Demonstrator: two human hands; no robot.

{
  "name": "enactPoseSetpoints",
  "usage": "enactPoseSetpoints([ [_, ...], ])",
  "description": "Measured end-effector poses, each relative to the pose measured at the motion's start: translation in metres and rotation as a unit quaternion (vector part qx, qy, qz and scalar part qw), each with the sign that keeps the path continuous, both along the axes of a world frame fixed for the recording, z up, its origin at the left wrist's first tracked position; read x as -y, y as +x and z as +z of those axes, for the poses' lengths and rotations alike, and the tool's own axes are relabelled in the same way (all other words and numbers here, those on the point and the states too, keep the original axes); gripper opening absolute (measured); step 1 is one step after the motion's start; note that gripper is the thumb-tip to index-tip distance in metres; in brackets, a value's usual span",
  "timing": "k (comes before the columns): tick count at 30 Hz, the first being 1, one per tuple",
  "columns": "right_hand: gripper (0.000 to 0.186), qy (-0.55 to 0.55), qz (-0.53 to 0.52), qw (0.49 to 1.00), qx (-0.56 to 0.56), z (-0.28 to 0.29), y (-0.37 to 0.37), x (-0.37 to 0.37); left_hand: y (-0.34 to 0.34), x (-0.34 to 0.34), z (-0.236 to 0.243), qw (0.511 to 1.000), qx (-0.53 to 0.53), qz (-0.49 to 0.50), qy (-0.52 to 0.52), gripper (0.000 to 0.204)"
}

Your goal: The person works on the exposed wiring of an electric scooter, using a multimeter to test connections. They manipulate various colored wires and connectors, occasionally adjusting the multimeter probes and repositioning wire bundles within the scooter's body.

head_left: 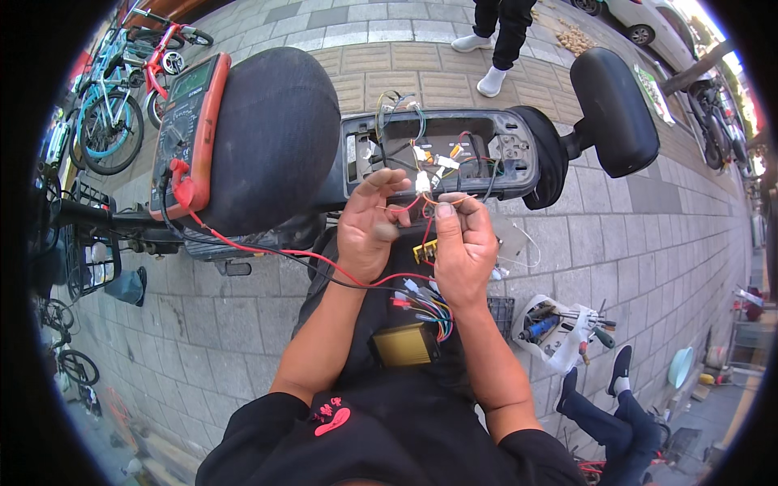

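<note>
Just nearside of the lidless compartment, the right hand pinches an orange wire; the loosely curled left hand meets a red wire, its grip unclear. Tugging could free strands from the white connector at the compartment's near rim.

An outdoor sidewalk with the look of a street-side repair spot: grey paving slabs, a blue bicycle and red bicycle at upper left, a white car beyond, plus a white container of tools and an open vehicle compartment showing loose wiring.
</note>
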State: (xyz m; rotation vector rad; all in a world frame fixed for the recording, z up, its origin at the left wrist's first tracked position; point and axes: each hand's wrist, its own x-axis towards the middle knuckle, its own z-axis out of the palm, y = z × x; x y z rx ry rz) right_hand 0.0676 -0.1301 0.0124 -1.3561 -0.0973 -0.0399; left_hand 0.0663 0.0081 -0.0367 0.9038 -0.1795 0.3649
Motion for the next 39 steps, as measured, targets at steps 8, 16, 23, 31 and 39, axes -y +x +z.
enactPoseSetpoints([
  [8,0.02,-0.056,0.051,0.997,0.031,0.007,-0.011,-0.011,0.001,0.002,-0.009,0.905,0.06,0.187,0.377,0.027],
  [16,0.031,-0.138,0.128,0.976,0.105,0.022,-0.004,0.001,-0.007,-0.001,-0.011,0.94,0.025,0.203,0.274,0.014],
  [23,0.031,-0.377,0.037,0.909,0.176,0.056,0.133,0.031,-0.002,0.002,-0.004,0.96,0.026,0.189,0.206,0.013],
  [31,0.054,-0.651,0.299,0.697,-0.026,0.038,0.27,-0.052,0.002,0.0,-0.013,0.945,0.037,0.178,0.273,0.022],
  [39,0.05,-0.451,0.235,0.86,-0.037,0.023,0.268,-0.033,0.001,-0.004,-0.007,0.949,0.024,0.19,0.25,0.018],
])
